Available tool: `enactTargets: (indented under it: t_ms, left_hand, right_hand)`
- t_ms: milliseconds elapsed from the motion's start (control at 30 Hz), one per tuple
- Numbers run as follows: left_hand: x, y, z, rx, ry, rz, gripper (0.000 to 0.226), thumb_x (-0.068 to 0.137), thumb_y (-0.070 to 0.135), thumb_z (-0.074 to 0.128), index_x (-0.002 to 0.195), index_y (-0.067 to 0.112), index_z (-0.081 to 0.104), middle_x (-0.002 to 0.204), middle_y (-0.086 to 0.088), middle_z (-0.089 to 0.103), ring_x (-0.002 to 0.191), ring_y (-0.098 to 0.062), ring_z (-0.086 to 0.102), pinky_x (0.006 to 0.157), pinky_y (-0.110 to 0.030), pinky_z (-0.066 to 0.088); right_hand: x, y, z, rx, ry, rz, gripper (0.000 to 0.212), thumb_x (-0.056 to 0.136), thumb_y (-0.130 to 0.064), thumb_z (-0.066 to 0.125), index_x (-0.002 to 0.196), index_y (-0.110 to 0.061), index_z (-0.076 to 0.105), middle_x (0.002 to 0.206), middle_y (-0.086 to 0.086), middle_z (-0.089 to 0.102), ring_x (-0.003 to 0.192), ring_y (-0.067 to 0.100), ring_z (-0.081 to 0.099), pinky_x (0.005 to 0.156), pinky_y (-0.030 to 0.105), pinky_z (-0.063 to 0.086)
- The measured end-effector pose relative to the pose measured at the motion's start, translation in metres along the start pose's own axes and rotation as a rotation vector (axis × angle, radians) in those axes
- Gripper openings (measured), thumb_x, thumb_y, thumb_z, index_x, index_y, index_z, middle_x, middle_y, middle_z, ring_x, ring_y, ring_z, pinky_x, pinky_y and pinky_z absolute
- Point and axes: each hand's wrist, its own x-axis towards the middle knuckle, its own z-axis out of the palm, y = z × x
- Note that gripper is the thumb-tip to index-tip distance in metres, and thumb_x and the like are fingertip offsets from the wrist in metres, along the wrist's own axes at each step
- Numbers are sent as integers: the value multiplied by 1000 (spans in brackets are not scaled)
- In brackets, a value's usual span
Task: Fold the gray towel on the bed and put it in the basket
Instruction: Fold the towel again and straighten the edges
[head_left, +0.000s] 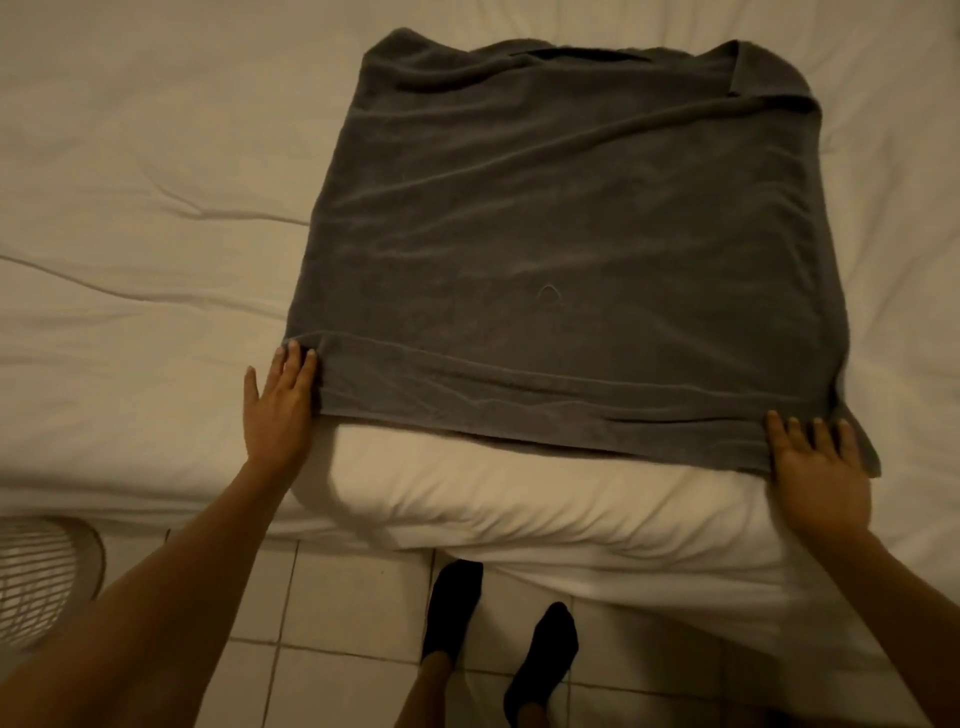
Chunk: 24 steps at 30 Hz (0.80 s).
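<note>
The gray towel (561, 249) lies spread on the white bed (130, 208), doubled over, with wrinkles along its far edge and a turned-up far right corner. My left hand (278, 402) rests flat beside the towel's near left corner, fingertips touching the hem. My right hand (818, 467) lies flat with spread fingers on the near right corner. Neither hand grips the cloth. At the lower left edge stands a white slatted basket (47, 577), partly hidden by my left forearm.
A white duvet (545, 509) bulges over the bed's near edge under the towel. Below it is a pale tiled floor (332, 623) with my two feet in black socks (452, 608).
</note>
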Motion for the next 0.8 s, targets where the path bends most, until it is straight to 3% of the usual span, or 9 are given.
enactTargets:
  t_ms: [67,133,200,300,433,567,633,733,800]
  left_hand:
    - [-4,-14,-3,44,-32,33,57,95,8,47,147,8,26,155,-16,23,144,-31,21,116,-40,-11]
    - [-11,-19,-6,75,-83,89,63,91,7,54,147,5,26,153,-18,25,142,-32,26,110,-29,-25]
    - [-21,-19,-7,95,-119,103,68,85,4,61,145,1,28,150,-21,31,138,-35,34,110,-27,-26]
    - [-44,-17,-7,124,-153,163,70,79,-1,62,142,-3,31,146,-25,37,136,-36,37,114,-32,-20]
    - [-66,7,-4,169,-210,371,71,81,27,34,147,5,23,151,-20,31,147,-17,-6,117,-38,-9]
    - [-62,61,1,134,-194,476,81,79,45,41,148,8,21,155,-17,22,144,-27,18,116,-44,-1]
    - [-57,82,5,97,-185,457,79,83,40,52,148,8,18,154,-18,23,142,-30,26,117,-49,7]
    - [-49,95,9,93,-164,390,77,80,23,69,144,3,31,148,-20,36,136,-32,39,110,-54,25]
    - [-43,96,11,102,-152,351,75,80,18,70,143,1,34,148,-20,37,136,-32,39,109,-54,24]
  right_hand:
    - [-4,5,0,-17,20,-8,55,79,-10,29,123,9,53,111,36,60,105,55,53,111,50,11]
    - [-10,3,0,-10,19,-1,53,79,-9,29,122,9,54,112,36,60,103,55,55,107,55,20]
    - [-18,-1,-1,25,-17,22,53,78,-8,30,122,9,55,113,36,59,101,54,57,100,58,32]
    - [-27,-3,-4,55,-78,48,54,76,-6,31,121,9,56,115,36,58,98,53,58,95,60,40]
    - [-24,-7,-16,60,-75,40,56,81,-12,26,127,3,53,121,37,53,108,55,52,99,63,33]
    - [-19,-32,-30,81,-45,-38,64,79,-14,37,143,-9,36,138,34,39,127,48,38,107,57,16]
    - [-19,-45,-31,83,-53,-76,63,82,-17,33,145,-12,32,140,31,39,130,45,38,109,55,13]
    - [-19,-52,-31,72,-91,-92,63,83,-24,26,145,-13,31,140,29,41,130,44,38,109,54,13]
    - [-18,-51,-29,61,-100,-90,61,86,-23,34,146,-15,29,140,29,40,130,44,37,109,56,15]
